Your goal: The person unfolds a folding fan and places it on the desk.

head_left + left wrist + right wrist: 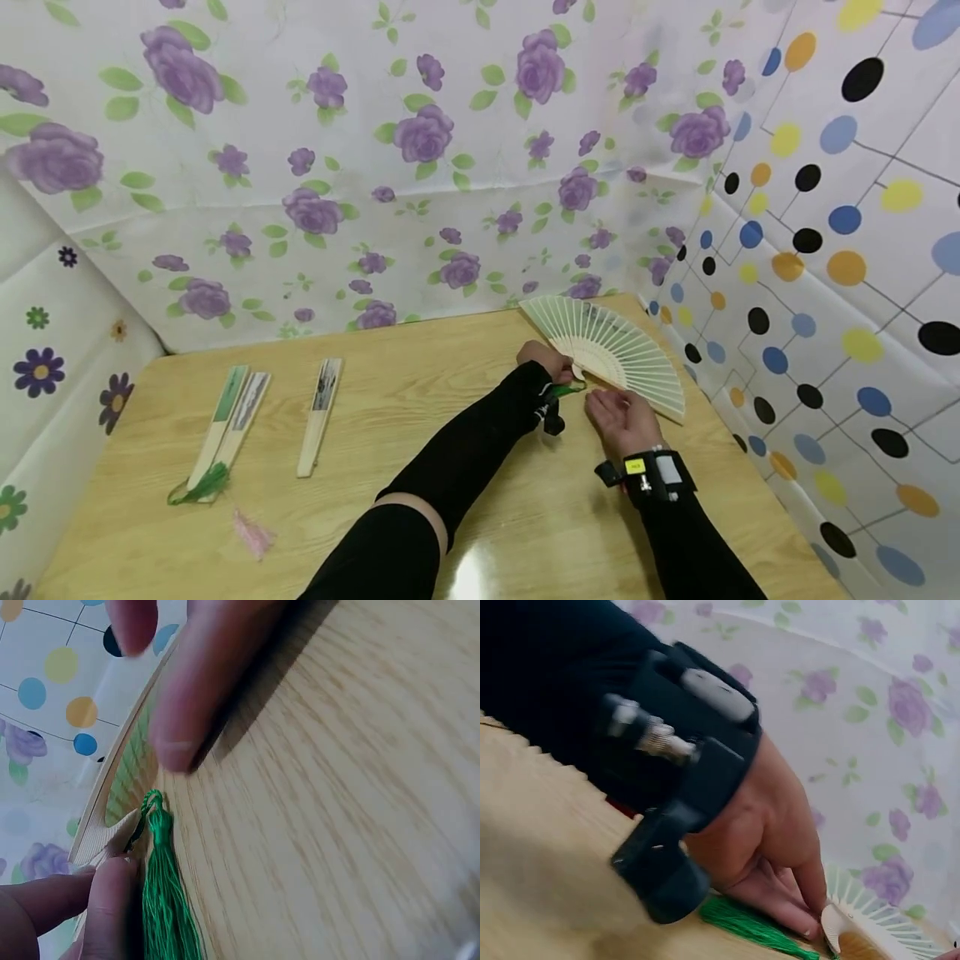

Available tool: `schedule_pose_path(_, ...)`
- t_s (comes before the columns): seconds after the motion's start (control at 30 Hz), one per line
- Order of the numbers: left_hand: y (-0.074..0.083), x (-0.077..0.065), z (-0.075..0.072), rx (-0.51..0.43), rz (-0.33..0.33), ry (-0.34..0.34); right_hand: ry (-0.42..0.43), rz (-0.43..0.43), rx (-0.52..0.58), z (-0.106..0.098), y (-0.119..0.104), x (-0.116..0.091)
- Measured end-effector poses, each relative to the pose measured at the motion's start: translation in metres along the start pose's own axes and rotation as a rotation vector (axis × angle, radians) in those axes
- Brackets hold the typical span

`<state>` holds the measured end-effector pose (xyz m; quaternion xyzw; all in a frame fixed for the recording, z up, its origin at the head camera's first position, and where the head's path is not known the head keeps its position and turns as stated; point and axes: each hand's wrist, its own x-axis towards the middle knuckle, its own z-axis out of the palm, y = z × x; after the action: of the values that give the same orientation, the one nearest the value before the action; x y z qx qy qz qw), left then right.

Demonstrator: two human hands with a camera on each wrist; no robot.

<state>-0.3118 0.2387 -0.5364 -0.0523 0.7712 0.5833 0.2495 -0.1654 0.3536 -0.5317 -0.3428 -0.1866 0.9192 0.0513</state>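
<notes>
Wood-grain tabletop (465, 517) spreads across the lower half of my head feed, with two black sleeves (480, 446) reaching over it from the near edge. Nearest on the left lies a pink tassel (251, 533); just beyond it a bushy green tassel (210, 482) rests at the lower ends of a green-topped fan (216, 427) and a grey-topped fan (242, 423), both folded and side by side. To their right, apart from them, lies a third folded fan (318, 418). Across at the table's far right, I see the spread fan (637, 358), its ribs fanned out. The left hand (546, 360) has thumb and finger clamped on its narrow end, where a long green tassel (161, 892) is looped on and trails along the wood. The right hand (624, 421) is at the fan's near edge, fingers loosely bent, two of them apart in my left wrist feed; they blur there, so I can't tell whether they touch the fan. Behind everything stands a wall of purple roses (420, 200), meeting a spotted wall (847, 333) on the right.
</notes>
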Motion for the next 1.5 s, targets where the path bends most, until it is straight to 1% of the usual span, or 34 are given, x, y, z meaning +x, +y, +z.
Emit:
schedule_pose_path(0.03, -0.001, 0.001, -0.005, 0.035, 0.011, 0.009, -0.002, 0.000, -0.039, 0.000, 0.006, -0.002)
schedule_pose_path(0.13, -0.005, 0.002, -0.024, 0.047, 0.026, 0.016, -0.043, -0.012, -0.122, 0.002, 0.025, -0.008)
schedule_pose_path(0.17, -0.008, 0.001, -0.033, 0.059, 0.043, 0.016, -0.043, -0.027, -0.156, 0.003, 0.031, -0.010)
schedule_pose_path(0.2, -0.010, -0.003, -0.043, 0.040, 0.058, 0.010, -0.047, -0.043, -0.195, 0.004, 0.038, -0.013)
schedule_pose_path(0.23, -0.014, -0.009, -0.054, 0.000, 0.076, 0.001, -0.049, -0.057, -0.230, 0.005, 0.045, -0.016)
schedule_pose_path(0.27, -0.016, -0.019, -0.067, -0.049, 0.105, -0.014, -0.050, -0.073, -0.271, 0.006, 0.052, -0.021)
schedule_pose_path(0.3, -0.021, -0.029, -0.081, -0.080, 0.147, -0.029, -0.059, -0.088, -0.316, 0.007, 0.060, -0.025)
schedule_pose_path(0.33, -0.025, -0.041, -0.097, -0.111, 0.202, -0.027, -0.070, -0.101, -0.366, 0.008, 0.067, -0.029)
schedule_pose_path(0.37, -0.029, -0.056, -0.113, -0.131, 0.258, -0.008, -0.083, -0.121, -0.430, 0.010, 0.075, -0.034)
schedule_pose_path(0.4, -0.033, -0.069, -0.131, -0.151, 0.320, 0.021, -0.105, -0.142, -0.488, 0.013, 0.084, -0.039)
schedule_pose_path(0.43, -0.039, -0.082, -0.150, -0.125, 0.392, 0.066, -0.122, -0.171, -0.542, 0.017, 0.093, -0.043)
schedule_pose_path(0.47, -0.045, -0.094, -0.169, -0.064, 0.455, 0.133, -0.143, -0.204, -0.591, 0.021, 0.103, -0.044)
schedule_pose_path(0.5, -0.052, -0.104, -0.187, 0.001, 0.495, 0.215, -0.169, -0.238, -0.642, 0.026, 0.114, -0.045)
schedule_pose_path(0.53, -0.060, -0.115, -0.211, 0.072, 0.520, 0.312, -0.199, -0.270, -0.697, 0.037, 0.129, -0.045)
schedule_pose_path(0.57, -0.068, -0.125, -0.234, 0.145, 0.521, 0.398, -0.234, -0.302, -0.759, 0.048, 0.146, -0.044)
schedule_pose_path(0.6, -0.078, -0.135, -0.254, 0.216, 0.517, 0.467, -0.272, -0.320, -0.808, 0.058, 0.163, -0.042)
schedule_pose_path(0.63, -0.089, -0.143, -0.273, 0.279, 0.492, 0.517, -0.315, -0.322, -0.855, 0.067, 0.181, -0.040)
schedule_pose_path(0.67, -0.101, -0.151, -0.289, 0.341, 0.457, 0.552, -0.360, -0.311, -0.904, 0.075, 0.199, -0.038)
schedule_pose_path(0.7, -0.115, -0.155, -0.302, 0.409, 0.429, 0.583, -0.411, -0.298, -0.963, 0.082, 0.217, -0.037)
schedule_pose_path(0.73, -0.133, -0.153, -0.315, 0.472, 0.409, 0.594, -0.460, -0.275, -1.014, 0.090, 0.234, -0.037)
schedule_pose_path(0.77, -0.149, -0.146, -0.320, 0.544, 0.392, 0.590, -0.487, -0.258, -1.043, 0.093, 0.246, -0.035)
schedule_pose_path(0.8, -0.159, -0.143, -0.323, 0.607, 0.370, 0.578, -0.509, -0.229, -1.055, 0.096, 0.257, -0.034)
schedule_pose_path(0.83, -0.168, -0.140, -0.326, 0.661, 0.345, 0.558, -0.532, -0.207, -1.066, 0.099, 0.266, -0.033)
schedule_pose_path(0.9, -0.185, -0.133, -0.330, 0.756, 0.336, 0.563, -0.576, -0.177, -1.071, 0.107, 0.282, -0.032)
schedule_pose_path(0.93, -0.187, -0.134, -0.332, 0.794, 0.329, 0.561, -0.588, -0.164, -1.063, 0.111, 0.289, -0.031)
schedule_pose_path(1.0, -0.186, -0.140, -0.335, 0.855, 0.342, 0.600, -0.613, -0.156, -1.066, 0.117, 0.300, -0.029)
schedule_pose_path(1.07, -0.183, -0.149, -0.329, 0.901, 0.369, 0.666, -0.615, -0.154, -1.075, 0.117, 0.303, -0.028)
schedule_pose_path(1.13, -0.176, -0.160, -0.322, 0.937, 0.387, 0.702, -0.610, -0.153, -1.081, 0.116, 0.305, -0.026)
schedule_pose_path(1.17, -0.174, -0.163, -0.319, 0.948, 0.398, 0.719, -0.610, -0.155, -1.084, 0.115, 0.306, -0.026)
schedule_pose_path(1.23, -0.172, -0.165, -0.313, 0.962, 0.410, 0.735, -0.613, -0.152, -1.073, 0.114, 0.306, -0.023)
schedule_pose_path(1.3, -0.175, -0.158, -0.311, 0.956, 0.407, 0.717, -0.618, -0.143, -1.054, 0.113, 0.306, -0.021)
schedule_pose_path(1.4, -0.187, -0.135, -0.313, 0.918, 0.374, 0.653, -0.611, -0.139, -1.009, 0.112, 0.306, -0.015)
schedule_pose_path(1.43, -0.188, -0.131, -0.314, 0.899, 0.349, 0.616, -0.603, -0.135, -0.993, 0.112, 0.306, -0.014)
schedule_pose_path(1.5, -0.194, -0.121, -0.317, 0.880, 0.313, 0.549, -0.590, -0.137, -0.976, 0.111, 0.306, -0.011)
